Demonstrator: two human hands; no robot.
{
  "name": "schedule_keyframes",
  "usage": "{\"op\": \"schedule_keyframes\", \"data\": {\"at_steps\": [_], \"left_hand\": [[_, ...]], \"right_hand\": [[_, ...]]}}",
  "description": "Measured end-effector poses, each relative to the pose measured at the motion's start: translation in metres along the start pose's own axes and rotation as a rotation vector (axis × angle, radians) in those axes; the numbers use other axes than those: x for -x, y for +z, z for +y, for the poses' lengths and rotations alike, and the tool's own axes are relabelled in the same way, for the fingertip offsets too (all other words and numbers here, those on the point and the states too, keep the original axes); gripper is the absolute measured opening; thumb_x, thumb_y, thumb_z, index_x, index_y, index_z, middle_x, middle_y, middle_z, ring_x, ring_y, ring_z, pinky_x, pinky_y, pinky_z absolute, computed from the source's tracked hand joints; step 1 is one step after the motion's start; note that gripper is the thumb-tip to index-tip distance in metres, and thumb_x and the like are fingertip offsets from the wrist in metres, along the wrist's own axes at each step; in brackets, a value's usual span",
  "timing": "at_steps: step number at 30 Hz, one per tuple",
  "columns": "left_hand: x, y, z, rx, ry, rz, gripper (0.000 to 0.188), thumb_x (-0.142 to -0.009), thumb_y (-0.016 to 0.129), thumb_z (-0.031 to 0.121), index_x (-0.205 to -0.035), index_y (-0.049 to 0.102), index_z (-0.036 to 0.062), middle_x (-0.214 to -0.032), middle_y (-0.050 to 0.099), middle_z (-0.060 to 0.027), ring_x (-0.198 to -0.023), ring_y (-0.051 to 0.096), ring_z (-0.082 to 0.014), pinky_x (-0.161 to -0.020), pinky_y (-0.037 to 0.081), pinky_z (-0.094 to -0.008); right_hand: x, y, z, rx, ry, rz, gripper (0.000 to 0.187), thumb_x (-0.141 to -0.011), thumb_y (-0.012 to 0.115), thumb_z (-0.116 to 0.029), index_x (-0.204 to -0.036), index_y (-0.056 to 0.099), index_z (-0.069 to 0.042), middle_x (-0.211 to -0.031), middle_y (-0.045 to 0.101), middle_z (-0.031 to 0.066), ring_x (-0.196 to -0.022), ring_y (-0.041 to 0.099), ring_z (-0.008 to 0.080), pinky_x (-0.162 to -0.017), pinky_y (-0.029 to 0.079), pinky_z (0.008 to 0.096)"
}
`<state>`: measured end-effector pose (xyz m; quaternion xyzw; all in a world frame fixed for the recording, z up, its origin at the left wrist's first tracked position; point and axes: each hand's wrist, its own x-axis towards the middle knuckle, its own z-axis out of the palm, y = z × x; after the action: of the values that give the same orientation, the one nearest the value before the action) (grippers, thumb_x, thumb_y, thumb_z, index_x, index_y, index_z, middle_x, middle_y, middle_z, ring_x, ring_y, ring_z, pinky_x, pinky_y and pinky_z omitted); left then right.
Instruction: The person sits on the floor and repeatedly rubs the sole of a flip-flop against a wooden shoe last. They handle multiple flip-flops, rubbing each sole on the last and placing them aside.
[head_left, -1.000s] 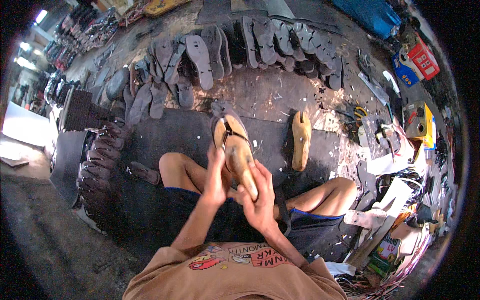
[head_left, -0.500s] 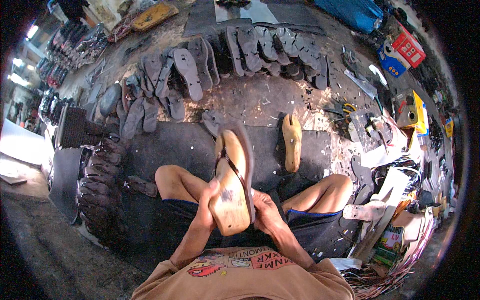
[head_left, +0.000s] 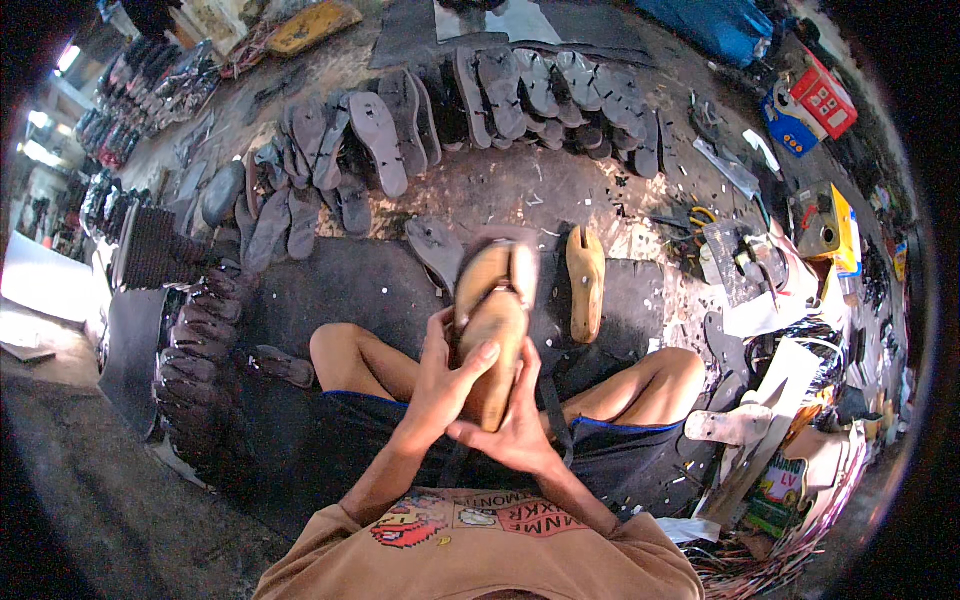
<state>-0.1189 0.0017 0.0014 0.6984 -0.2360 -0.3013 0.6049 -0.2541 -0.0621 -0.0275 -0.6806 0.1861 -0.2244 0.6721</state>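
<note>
Left hand (head_left: 436, 383), thumb on top, and right hand (head_left: 518, 428), cupping the heel, grip a wooden last (head_left: 496, 318)

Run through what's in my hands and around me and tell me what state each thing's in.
Held wooden foot: in both hands, slightly blurred
Strap: fitted across the held wooden foot
Left hand: closed on its side, thumb on top
Right hand: closed around its near end
Second wooden foot: lying down, not held
Grey sandal: lying down, not held
Scissors: lying down; open or shut unclear
</note>
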Motion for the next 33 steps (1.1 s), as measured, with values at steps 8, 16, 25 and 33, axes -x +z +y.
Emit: {"op": "schedule_keyframes", "data": {"at_steps": [8,16,25,33], "left_hand": [[0.033,-0.029,-0.002,-0.157,0.146,-0.174,0.033,-0.116,0.05,0.033,-0.107,0.06,0.0022,-0.077,0.048,-0.0002,-0.07,0.052,-0.0132,-0.066,0.045,-0.0319],[0.055,-0.015,-0.043,0.274,-0.074,-0.059,0.029,-0.115,0.055,0.031,-0.117,0.065,0.0033,-0.093,0.063,0.004,-0.076,0.056,-0.0062,-0.069,0.046,-0.0233],[0.022,-0.003,-0.052,0.094,-0.076,0.007,0.044,-0.115,0.047,0.036,-0.108,0.065,-0.0029,-0.099,0.066,-0.0031,-0.096,0.054,-0.0118,-0.087,0.047,-0.032],[-0.021,-0.023,-0.133,0.252,0.161,0.152,0.045,-0.113,0.042,0.027,-0.136,0.062,-0.0067,-0.132,0.069,-0.0177,-0.126,0.062,-0.0249,-0.114,0.044,-0.0366]], "right_hand": [[0.026,-0.043,-0.016,-1.044,0.554,-0.143,0.091,-0.083,0.078,-0.007,-0.161,0.032,0.0,-0.147,0.058,0.0176,-0.137,0.057,0.032,-0.117,0.047,0.0475],[0.028,-0.034,-0.055,-0.638,0.476,-0.022,0.12,-0.08,0.073,-0.006,-0.173,-0.002,-0.014,-0.17,0.028,0.0171,-0.157,0.034,0.0344,-0.124,0.038,0.0474],[-0.034,-0.009,-0.016,-0.294,-0.007,-0.016,0.132,-0.076,0.074,0.006,-0.169,-0.017,-0.014,-0.165,0.024,0.0211,-0.154,0.034,0.0352,-0.125,0.034,0.0488],[-0.022,0.018,0.031,0.086,0.021,-0.068,0.123,-0.088,0.069,0.002,-0.167,-0.025,-0.007,-0.17,0.02,0.028,-0.157,0.028,0.0393,-0.128,0.027,0.0506]]}}
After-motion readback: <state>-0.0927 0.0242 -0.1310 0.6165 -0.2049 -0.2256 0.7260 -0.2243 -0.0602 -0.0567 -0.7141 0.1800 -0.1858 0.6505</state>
